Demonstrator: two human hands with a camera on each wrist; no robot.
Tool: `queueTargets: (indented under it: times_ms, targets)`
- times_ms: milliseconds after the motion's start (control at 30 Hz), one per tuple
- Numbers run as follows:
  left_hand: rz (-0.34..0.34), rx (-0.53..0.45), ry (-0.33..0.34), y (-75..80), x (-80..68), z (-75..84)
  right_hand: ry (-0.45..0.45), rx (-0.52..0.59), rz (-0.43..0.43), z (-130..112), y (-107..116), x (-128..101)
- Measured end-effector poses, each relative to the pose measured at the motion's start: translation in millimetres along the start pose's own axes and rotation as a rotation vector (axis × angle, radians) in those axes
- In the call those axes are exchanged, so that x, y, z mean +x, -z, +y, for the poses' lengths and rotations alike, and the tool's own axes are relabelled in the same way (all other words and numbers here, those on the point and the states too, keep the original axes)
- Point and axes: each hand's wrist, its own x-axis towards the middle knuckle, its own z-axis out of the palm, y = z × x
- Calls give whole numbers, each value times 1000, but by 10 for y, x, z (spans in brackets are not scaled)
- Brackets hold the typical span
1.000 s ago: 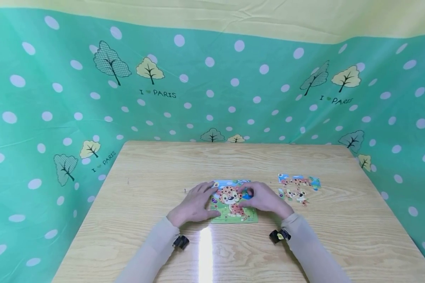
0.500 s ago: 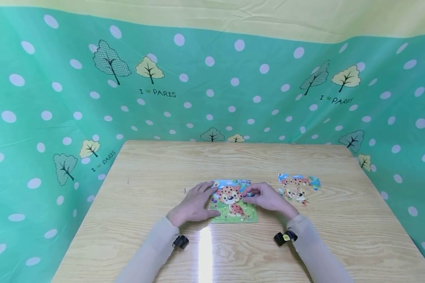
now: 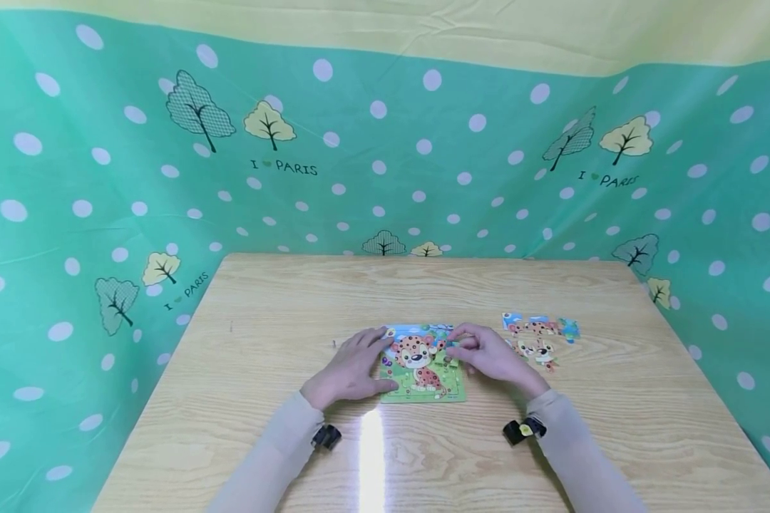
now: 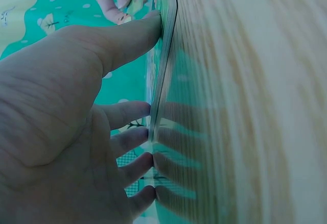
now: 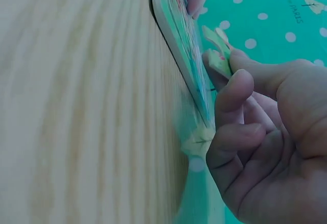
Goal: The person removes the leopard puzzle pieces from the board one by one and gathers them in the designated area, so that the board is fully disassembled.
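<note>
A flat jigsaw puzzle (image 3: 418,393) with a cartoon leopard on green and blue lies at the middle of the table. My left hand (image 3: 349,369) rests at its left side with spread, fairly straight fingers; in the left wrist view the thumb (image 4: 135,36) touches the board's edge and the fingertips reach the tabletop beside it. Over the puzzle's right part, my right hand (image 3: 493,355) pinches a small green puzzle piece (image 5: 220,63) between thumb and index finger. That piece is tilted and raised off the board in the right wrist view. The other right fingers are curled.
Several loose puzzle pieces (image 3: 536,325) lie in a cluster right of the puzzle, with leopard parts on them. The light wood table (image 3: 295,285) ends at a green dotted cloth (image 3: 334,164) hung behind and at both sides.
My right hand has drawn slightly right, and a green piece now shows pinched in its fingers, tilted above the puzzle. The left hand has stayed in place.
</note>
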Motion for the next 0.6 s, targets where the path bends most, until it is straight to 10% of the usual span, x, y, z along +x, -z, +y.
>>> queueTargets:
  times_ms: [600]
  targets:
    - [1,4,5,-9,-4,-5,-71,-9,195,215,314,-160]
